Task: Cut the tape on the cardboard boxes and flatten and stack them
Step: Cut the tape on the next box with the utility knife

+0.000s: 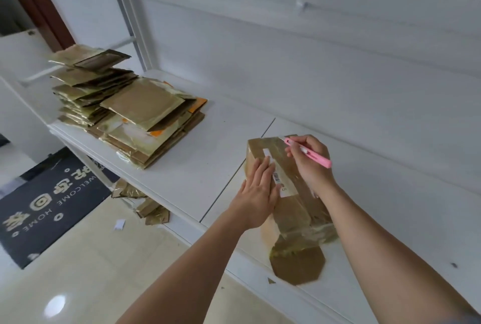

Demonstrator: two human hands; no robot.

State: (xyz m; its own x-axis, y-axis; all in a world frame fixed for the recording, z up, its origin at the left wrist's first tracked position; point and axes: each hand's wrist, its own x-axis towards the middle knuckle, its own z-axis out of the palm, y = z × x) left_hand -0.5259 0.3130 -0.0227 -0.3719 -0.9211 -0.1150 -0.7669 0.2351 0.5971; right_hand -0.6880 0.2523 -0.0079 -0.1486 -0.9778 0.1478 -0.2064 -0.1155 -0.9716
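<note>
Your taped cardboard box (pixel 286 193) lies on the white tabletop (pixel 208 167), near its front edge, well to the right of the stack of flattened boxes (pixel 125 110). Your left hand (pixel 257 191) rests flat on the box's top, fingers straight and spread over the white label (pixel 279 180). Your right hand (pixel 309 165) pinches a pink cutter (pixel 307 153), its tip at the box's far top edge. A loose flap (pixel 296 263) juts from the box's near end. Below the tabletop, cardboard scraps (pixel 145 206) lie on the floor beside a dark doormat (pixel 46 206).
</note>
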